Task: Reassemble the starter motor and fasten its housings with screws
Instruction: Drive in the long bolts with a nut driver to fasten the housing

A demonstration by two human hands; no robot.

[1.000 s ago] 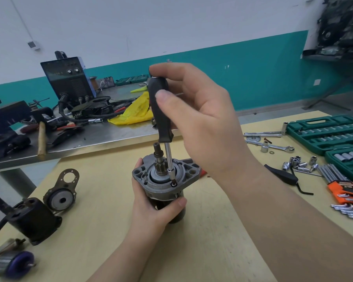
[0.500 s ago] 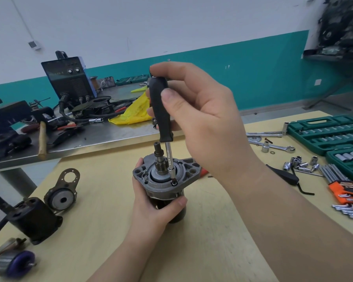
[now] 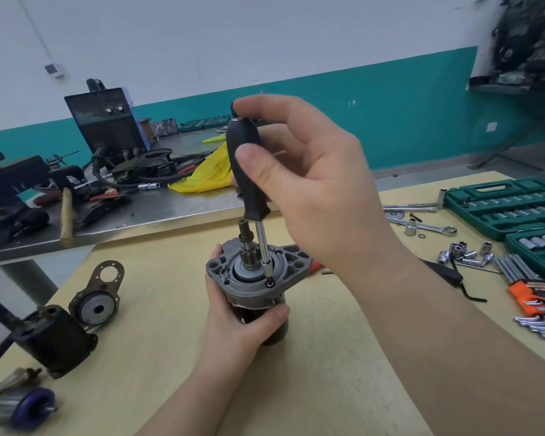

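No lettering could be made out anywhere. The orange holder (image 3: 534, 292) of the hex keys at the right edge carried a dark printed band, too blurred to read. The dark machine (image 3: 107, 121) at upper left showed faint panel markings, likewise illegible.

We find bare wooden tabletop (image 3: 158, 350) between the upright grey starter motor (image 3: 249, 278) and the black cylindrical housing (image 3: 52, 338) at left. Right-side approach is obstructed by scattered chrome sockets (image 3: 466, 254) and the orange-handled hex key set (image 3: 538, 294).
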